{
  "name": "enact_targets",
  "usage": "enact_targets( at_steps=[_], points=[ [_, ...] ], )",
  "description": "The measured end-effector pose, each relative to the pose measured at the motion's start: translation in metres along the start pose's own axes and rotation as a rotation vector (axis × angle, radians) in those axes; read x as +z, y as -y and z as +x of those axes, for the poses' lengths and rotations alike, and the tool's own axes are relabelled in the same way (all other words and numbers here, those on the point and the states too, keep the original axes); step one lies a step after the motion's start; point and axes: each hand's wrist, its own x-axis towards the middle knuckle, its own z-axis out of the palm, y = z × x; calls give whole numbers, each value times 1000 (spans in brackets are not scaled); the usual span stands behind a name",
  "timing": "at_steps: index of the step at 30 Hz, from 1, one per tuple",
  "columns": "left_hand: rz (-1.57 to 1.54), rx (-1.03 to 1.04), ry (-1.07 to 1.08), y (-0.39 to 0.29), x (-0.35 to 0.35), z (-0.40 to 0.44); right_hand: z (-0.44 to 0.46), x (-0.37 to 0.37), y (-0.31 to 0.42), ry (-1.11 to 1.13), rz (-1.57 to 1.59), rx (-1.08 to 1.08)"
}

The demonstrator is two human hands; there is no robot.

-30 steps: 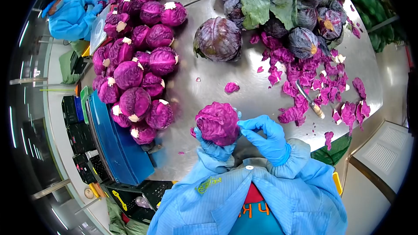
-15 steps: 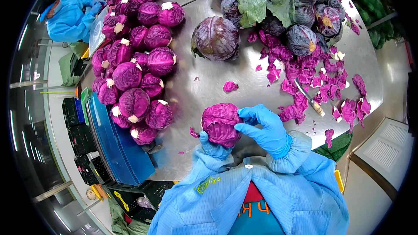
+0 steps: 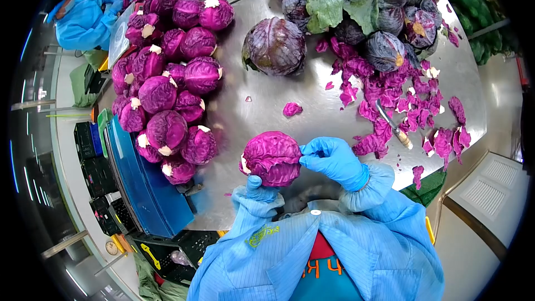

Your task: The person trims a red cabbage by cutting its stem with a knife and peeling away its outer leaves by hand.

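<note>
Between fingers (image 3: pixel 316 152), veined magenta cabbage (image 3: pixel 272 158)

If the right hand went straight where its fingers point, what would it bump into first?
The purple cabbage in the left hand; the fingertips sit at its edge, perhaps touching, though depth is unclear.

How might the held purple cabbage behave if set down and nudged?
The cabbage would probably roll, being nearly round, on the smooth-looking metal table. Its tightly wrapped leaves suggest a firm head, though outer ones may tear, like those leaf scraps.
</note>
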Motion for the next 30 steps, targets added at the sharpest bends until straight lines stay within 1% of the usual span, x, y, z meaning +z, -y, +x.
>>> enact_targets(
  at_steps=[2, 5, 8, 11, 12, 13, 14, 15, 16, 17, 18, 20, 21, 24, 27, 30],
  points=[
    [-62, -40, -24, 0, -5, 0, -2, -4, 2, 22, -44, 43],
    [-64, -45, -50, -2, 1, 0, -5, -2, 6, -48, -197, -72],
    [-43, -22, -79, -2, 9, 2, -11, -1, 11, -80, -564, -435],
    [-89, -13, -95, -4, 15, 4, -12, -2, 13, -43, -578, -620],
    [-115, -12, -96, -4, 17, 5, -13, 0, 11, -112, -416, -551],
    [-67, 31, -30, -3, 17, 7, -13, 5, 8, -178, -254, -484],
    [-43, 51, -68, -1, 19, 7, -12, 8, 5, -239, -91, -414],
    [-19, 72, -108, -1, 28, 7, -9, 6, 4, -254, -152, -435],
    [6, 92, -146, -1, 32, 7, -7, 6, 7, -223, -212, -469],
    [-6, 64, -151, 0, 33, 8, -7, 6, 12, -192, -273, -503],
    [-28, 25, -124, 0, 35, 8, -6, 5, 15, -162, -334, -536],
    [-71, -59, -67, 0, 40, 9, -4, 5, 16, -156, -386, -530],
    [-50, -59, -50, 1, 45, 10, -3, 4, 16, -153, -413, -526],
    [-38, -85, -65, 2, 53, 9, 3, 1, 11, -191, -286, -531],
    [-36, -50, -106, 5, 49, 9, 3, -4, 9, -185, -274, -514],
    [-48, -65, -115, 6, 47, 9, 6, -11, 2, -179, -362, -594]
  ],
)
